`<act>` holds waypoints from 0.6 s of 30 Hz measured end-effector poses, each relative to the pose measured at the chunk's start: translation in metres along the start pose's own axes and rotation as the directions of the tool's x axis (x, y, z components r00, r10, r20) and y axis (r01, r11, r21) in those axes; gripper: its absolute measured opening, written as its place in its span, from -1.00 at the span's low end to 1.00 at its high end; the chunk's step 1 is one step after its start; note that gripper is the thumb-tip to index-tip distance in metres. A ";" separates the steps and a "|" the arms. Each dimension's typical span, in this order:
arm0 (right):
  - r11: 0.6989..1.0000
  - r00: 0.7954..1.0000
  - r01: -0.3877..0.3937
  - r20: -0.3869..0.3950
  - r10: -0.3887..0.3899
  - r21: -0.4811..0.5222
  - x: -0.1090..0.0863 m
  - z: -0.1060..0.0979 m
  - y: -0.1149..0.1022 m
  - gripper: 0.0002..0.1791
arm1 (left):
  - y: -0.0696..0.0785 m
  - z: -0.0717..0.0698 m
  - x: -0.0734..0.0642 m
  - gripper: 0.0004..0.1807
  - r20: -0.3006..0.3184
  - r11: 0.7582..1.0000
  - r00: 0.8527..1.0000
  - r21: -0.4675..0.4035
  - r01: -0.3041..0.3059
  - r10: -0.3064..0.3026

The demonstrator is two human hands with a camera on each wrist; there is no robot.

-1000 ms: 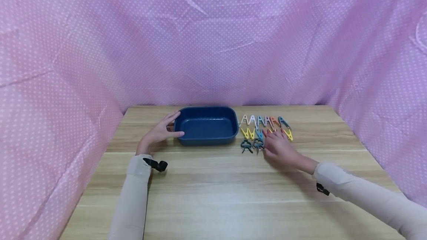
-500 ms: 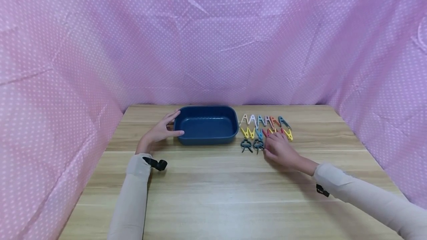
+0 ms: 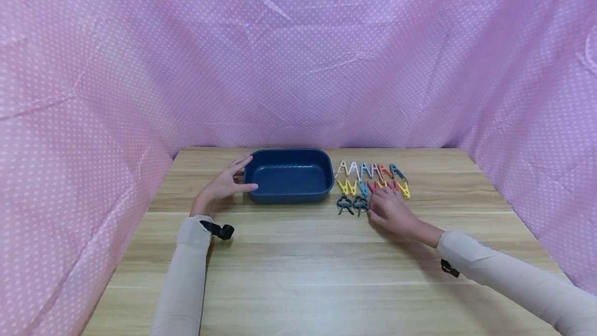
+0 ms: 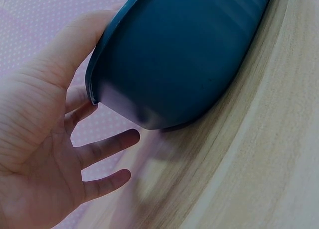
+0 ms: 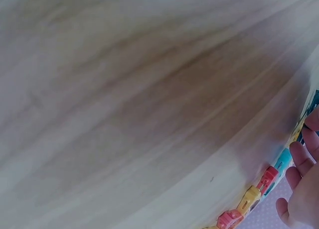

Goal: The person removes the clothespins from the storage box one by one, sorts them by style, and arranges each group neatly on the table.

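Note:
A deep blue rectangular basin stands near the table's far edge. My left hand holds its left end; in the left wrist view the thumb lies over the rim and two other fingers spread free below. Clothes pegs lie in rows right of the basin: an upper row with a blue peg, and a middle row of yellow, blue and red pegs such as a yellow peg. Below them are two dark rounded clips. My right hand pinches the right-hand dark clip at its side; its fingertips are partly hidden.
The wooden table reaches toward me in front of the basin. Pink dotted cloth hangs behind the table and along both sides. A black wrist camera sits on the left sleeve.
My right hand shifts very slightly, and the right-hand dark clip beside its fingers turns a little. The left hand and the basin stay where they were.

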State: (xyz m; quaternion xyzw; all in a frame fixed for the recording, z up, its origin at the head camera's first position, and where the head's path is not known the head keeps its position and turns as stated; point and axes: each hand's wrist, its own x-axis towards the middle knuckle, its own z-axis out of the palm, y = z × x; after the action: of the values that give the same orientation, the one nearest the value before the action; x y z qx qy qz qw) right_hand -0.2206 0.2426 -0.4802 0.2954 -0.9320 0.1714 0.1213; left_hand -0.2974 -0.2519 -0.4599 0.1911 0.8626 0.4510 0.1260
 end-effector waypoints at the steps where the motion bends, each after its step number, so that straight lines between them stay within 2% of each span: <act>1: 1.000 1.000 -0.001 0.001 0.001 0.001 0.000 0.000 0.000 -0.81 | 0.000 0.000 0.000 0.08 0.000 1.000 1.000 -0.002 0.001 -0.001; 13: 0.999 0.999 -0.045 0.025 0.044 0.030 0.000 0.004 -0.001 -0.84 | -0.002 0.000 0.000 0.07 0.002 1.000 1.000 -0.029 -0.006 0.006; 18: 0.999 1.000 -0.024 0.004 0.023 0.028 0.000 0.006 0.001 -0.84 | -0.002 -0.001 0.000 0.05 -0.003 0.999 1.000 -0.045 0.000 0.000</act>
State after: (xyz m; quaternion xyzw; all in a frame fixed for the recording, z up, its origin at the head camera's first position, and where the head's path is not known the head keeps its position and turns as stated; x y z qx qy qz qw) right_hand -0.2214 0.2411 -0.4859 0.2864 -0.9332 0.1852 0.1134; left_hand -0.2984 -0.2531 -0.4607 0.1876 0.8525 0.4706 0.1288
